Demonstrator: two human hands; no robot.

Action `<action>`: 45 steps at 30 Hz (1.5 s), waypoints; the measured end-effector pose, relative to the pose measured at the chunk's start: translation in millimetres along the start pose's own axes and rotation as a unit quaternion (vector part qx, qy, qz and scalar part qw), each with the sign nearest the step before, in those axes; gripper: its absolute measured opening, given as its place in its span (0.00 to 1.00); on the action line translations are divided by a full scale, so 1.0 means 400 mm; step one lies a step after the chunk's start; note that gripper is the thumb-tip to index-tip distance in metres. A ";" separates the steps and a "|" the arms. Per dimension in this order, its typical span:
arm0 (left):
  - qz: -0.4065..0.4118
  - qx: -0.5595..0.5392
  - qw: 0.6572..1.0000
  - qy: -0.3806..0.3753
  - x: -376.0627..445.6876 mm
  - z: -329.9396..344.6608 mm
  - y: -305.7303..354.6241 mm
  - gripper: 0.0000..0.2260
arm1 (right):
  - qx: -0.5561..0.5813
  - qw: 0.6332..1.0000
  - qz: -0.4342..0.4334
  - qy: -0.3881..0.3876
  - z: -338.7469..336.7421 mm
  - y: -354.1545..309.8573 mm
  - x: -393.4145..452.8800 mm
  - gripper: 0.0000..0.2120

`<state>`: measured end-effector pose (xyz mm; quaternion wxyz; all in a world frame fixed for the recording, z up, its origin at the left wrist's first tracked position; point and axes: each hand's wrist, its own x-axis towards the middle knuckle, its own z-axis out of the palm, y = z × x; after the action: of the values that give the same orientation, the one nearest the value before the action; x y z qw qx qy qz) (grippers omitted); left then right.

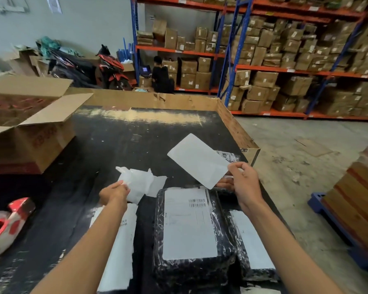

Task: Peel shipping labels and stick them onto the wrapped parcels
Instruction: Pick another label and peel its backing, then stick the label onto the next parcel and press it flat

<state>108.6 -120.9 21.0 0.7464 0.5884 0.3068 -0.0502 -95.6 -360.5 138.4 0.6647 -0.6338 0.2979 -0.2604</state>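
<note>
I see the warehouse racking filling the frame from twelve to three o'clock, its orange beams loaded with taped brown cartons. Below it the black tabletop spreads across the middle of my view, with a cardboard wall along its far and right edges. An open cardboard box sits on it at nine o'clock, flaps up. At six o'clock lies a parcel wrapped in black film, a white shipping label with a barcode already stuck flat on its top. Just beside it at five o'clock a second parcel lies, also bearing a white label. At seven o'clock, under my left forearm, lies a white printed sheet. A red and white tape dispenser rests at eight o'clock near the tabletop's edge. My right hand pinches one short end of a peeled label between thumb and fingers, holding it up above the tabletop, tilted, just past the far end of the first parcel. My left hand is clenched round crumpled white backing paper, held just to the left of that parcel's far corner. A person in black crouches by the racking at twelve o'clock.
</note>
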 end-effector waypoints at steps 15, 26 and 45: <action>0.232 0.155 0.928 -0.246 -0.260 0.071 0.191 0.10 | -0.019 0.986 -0.160 0.051 0.093 -0.035 -0.050 0.06; 0.146 0.162 0.875 -0.431 -0.497 0.201 0.233 0.12 | -0.342 0.720 -0.598 0.084 -0.002 -0.032 -0.046 0.04; 0.173 0.240 0.829 -0.474 -0.541 0.437 0.074 0.13 | -0.252 0.937 -0.210 -0.119 -0.254 0.013 0.141 0.27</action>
<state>16.6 -332.8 178.8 0.6321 0.6963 -0.2132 -0.2650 -130.6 -470.9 127.6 0.4438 -0.8550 0.1323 -0.2336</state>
